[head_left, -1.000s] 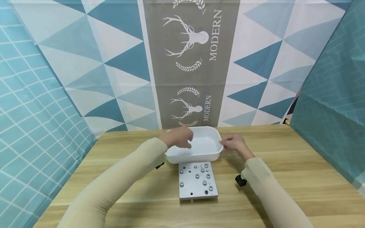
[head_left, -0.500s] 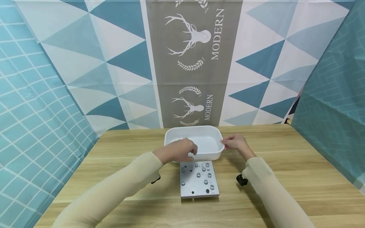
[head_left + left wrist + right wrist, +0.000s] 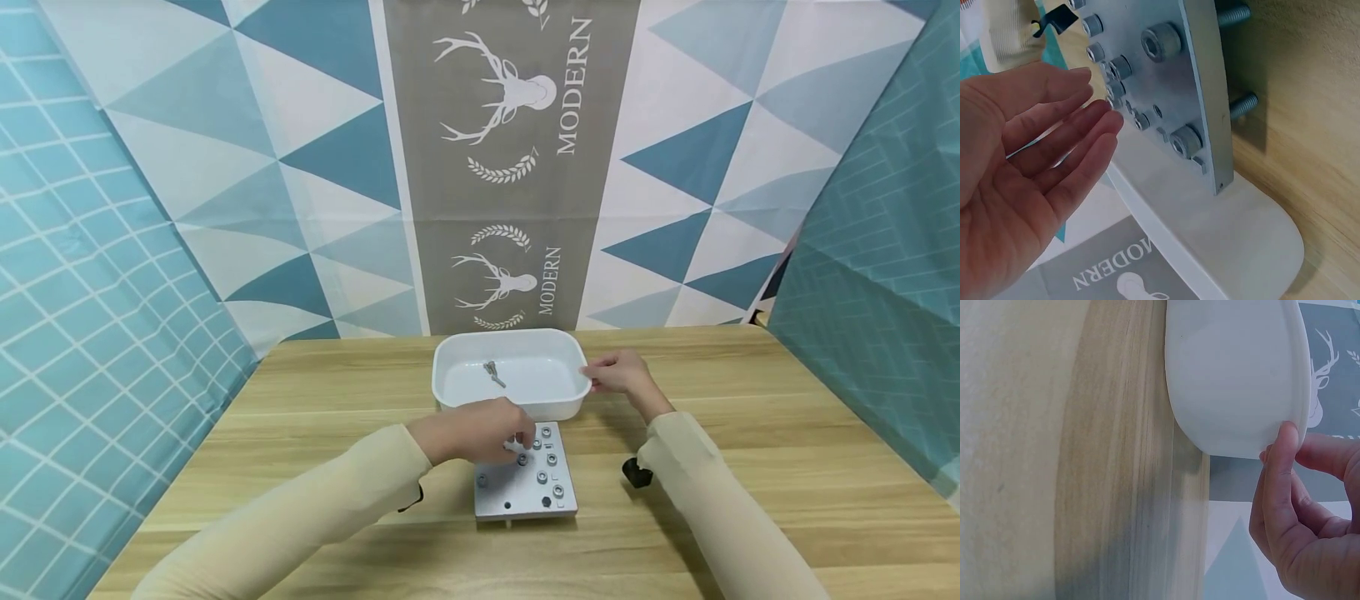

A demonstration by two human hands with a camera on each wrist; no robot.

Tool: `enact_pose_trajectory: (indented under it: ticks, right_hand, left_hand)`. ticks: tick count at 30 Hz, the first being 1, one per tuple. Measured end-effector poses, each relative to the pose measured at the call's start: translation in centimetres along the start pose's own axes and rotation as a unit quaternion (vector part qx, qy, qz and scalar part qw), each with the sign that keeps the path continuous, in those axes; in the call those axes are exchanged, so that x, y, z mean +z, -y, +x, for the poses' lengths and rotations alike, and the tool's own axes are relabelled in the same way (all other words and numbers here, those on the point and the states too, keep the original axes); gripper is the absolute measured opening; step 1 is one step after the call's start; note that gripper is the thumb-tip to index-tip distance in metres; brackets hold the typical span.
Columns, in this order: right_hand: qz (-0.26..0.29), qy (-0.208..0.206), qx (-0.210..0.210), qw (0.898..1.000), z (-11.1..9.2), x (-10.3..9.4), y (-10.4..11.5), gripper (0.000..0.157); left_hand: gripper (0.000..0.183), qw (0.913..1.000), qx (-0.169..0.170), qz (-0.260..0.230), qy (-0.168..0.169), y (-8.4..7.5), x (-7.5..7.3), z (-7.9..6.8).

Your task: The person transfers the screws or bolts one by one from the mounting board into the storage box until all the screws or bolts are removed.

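— Pinching the white tray (image 3: 555, 412) by its rim with the right hand (image 3: 617, 375), likely steadying it on the tabletop (image 3: 735, 392)!
— And doing what with the left hand (image 3: 487, 431)?
— Hovering right by the bolts (image 3: 1161, 42) of the metal plate (image 3: 525, 502) with half-curled fingers (image 3: 1087, 176), seemingly gripping nothing.
— Working with that plate just in front of the tray, maybe for a short reach?
— And corralling loose screws (image 3: 495, 374) inside, presumably preventing any rolling off.

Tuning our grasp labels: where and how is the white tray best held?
Probably by the rim at the right end of the white tray, pinched from the right, thumb and fingers on opposite faces. The raised wall has a thin, open upper edge, and the right hand pinches it there. The metal plate sits close to the near side, making that approach tighter.
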State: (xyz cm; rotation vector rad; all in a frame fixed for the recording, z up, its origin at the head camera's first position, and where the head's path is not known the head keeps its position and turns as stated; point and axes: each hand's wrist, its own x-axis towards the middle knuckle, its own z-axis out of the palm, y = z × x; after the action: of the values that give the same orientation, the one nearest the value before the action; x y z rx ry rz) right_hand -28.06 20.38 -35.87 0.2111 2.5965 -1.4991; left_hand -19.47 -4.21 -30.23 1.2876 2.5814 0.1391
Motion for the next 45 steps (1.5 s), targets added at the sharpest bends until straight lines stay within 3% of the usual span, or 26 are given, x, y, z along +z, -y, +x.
enact_pose_trajectory:
  ticks: [10, 24, 32, 37, 41, 45]
  right_hand:
    - [0.005, 0.001, 0.0, 1.0, -0.1, -0.1, 0.0, 0.033]
    - [0.012, 0.002, -0.002, 1.0, -0.2, -0.2, 0.0, 0.034]
    - [0.023, 0.007, -0.002, 1.0, -0.3, -0.1, 0.0, 0.034]
    - [0.024, 0.004, 0.0, 1.0, -0.3, -0.1, -0.1, 0.033]
    - [0.022, 0.002, 0.0, 1.0, -0.3, -0.1, -0.2, 0.033]
    - [0.02, 0.003, -0.002, 1.0, -0.2, 0.0, -0.2, 0.033]
  left_hand:
    - [0.017, 0.9998, 0.02, -0.008, 0.006, -0.3, 0.6, 0.6]
    - [0.008, 0.997, 0.05, 0.057, -0.015, -0.6, 1.6, 1.2]
    - [0.01, 0.9948, 0.044, 0.088, -0.027, -1.0, 2.6, 1.5]
    - [0.013, 0.9919, 0.039, 0.112, -0.044, -1.3, 3.2, 1.4]
    - [0.005, 0.9855, 0.046, 0.151, -0.063, -1.4, 3.6, 1.3]
    - [0.01, 0.9804, 0.041, 0.179, -0.071, -1.5, 4.0, 1.3]
